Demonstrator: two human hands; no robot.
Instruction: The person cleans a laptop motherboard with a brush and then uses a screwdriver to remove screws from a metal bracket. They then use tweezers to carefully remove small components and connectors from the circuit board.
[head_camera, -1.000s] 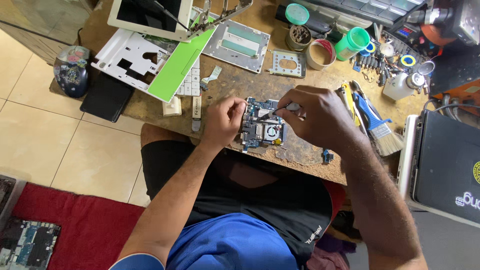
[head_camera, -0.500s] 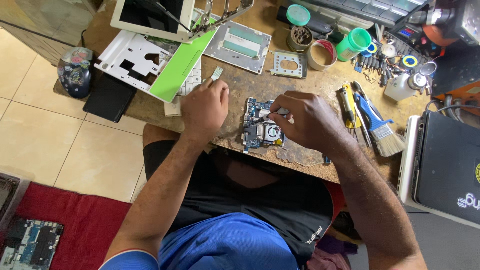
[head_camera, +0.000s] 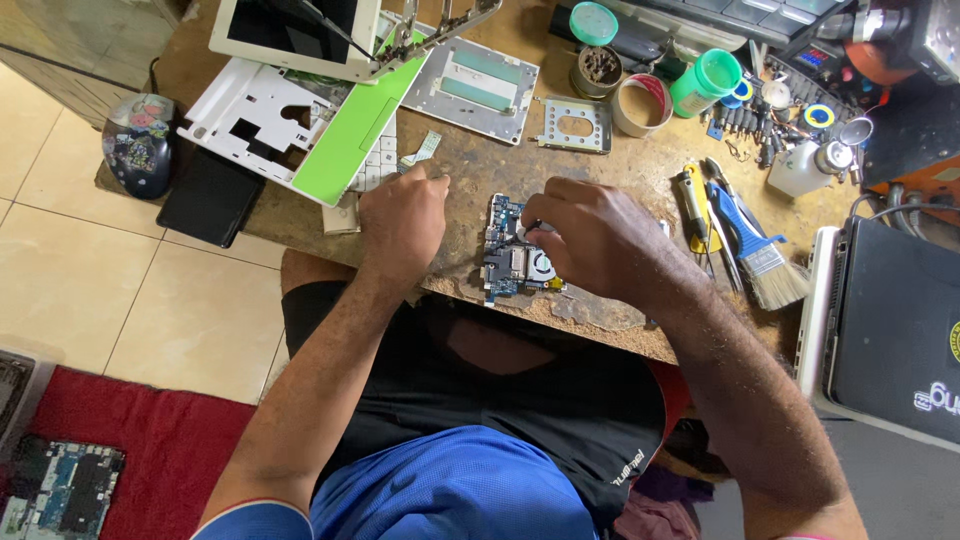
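Right hand (head_camera: 600, 240) sits curled on the board (head_camera: 512, 250) near the bench's front edge, fingers pinched, probably on a small part; view's blocked. Left hand (head_camera: 402, 218) is fisted on the bench (head_camera: 480, 160) just left, off the board. Better to pin the board with it, brush (head_camera: 755, 250) clear.

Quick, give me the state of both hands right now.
Left hand: closed in a loose fist on the workbench; contents cannot be told.
Right hand: fingers curled on the circuit board.
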